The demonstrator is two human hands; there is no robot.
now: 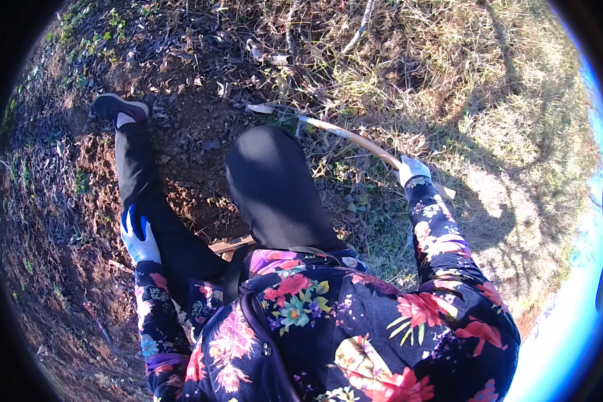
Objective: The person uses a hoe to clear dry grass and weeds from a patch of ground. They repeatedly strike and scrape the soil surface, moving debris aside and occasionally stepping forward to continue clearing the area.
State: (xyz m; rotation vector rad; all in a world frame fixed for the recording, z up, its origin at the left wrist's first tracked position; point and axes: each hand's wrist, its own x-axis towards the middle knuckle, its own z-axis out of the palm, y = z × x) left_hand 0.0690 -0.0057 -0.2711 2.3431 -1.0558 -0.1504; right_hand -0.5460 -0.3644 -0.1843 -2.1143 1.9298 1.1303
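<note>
My right hand (413, 170), in a white glove, is closed around the wooden handle (354, 138) of a long-handled tool. The handle runs up and left from my fist, and its butt end shows just beyond my wrist. The tool's metal head (262, 108) lies low over the ground above my bent knee; its exact kind cannot be told. My left hand (139, 238), in a white glove with blue finger parts, rests on my outstretched leg in black trousers (145, 176). It holds nothing that I can see, and its fingers are somewhat apart.
I sit on what looks like a low wooden seat (231, 244), mostly hidden by my body. Loose reddish soil (191, 201) and dead leaves surround my dark shoe (119, 107). Dry grass (522, 125) covers the ground to the right, and a thin branch (360, 27) lies at the top.
</note>
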